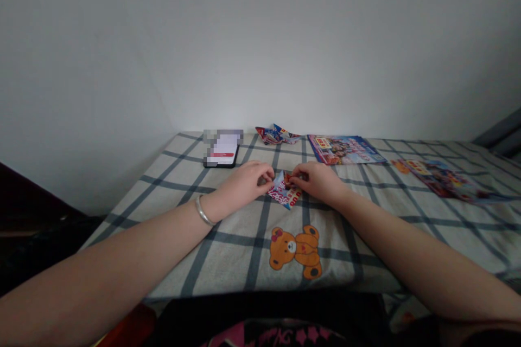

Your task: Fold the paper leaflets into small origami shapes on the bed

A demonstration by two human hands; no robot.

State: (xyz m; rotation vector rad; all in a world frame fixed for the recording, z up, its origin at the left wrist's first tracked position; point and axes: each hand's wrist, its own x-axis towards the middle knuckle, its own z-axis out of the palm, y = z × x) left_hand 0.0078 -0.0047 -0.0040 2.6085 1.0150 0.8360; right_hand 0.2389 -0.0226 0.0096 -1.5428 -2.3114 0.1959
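A small folded piece of colourful printed paper (284,191) lies on the checked bedsheet (228,249) between my two hands. My left hand (244,181), with a silver bangle on its wrist, has its fingers curled and pinches the paper's left edge. My right hand (319,180) is closed too and pinches the paper's top right corner. Both hands rest on the sheet.
A phone (222,150) lies behind my left hand. A crumpled printed paper (277,134) sits near the wall. Two flat printed sheets (345,149) (442,178) lie to the right. A teddy bear print (296,249) marks the sheet in front.
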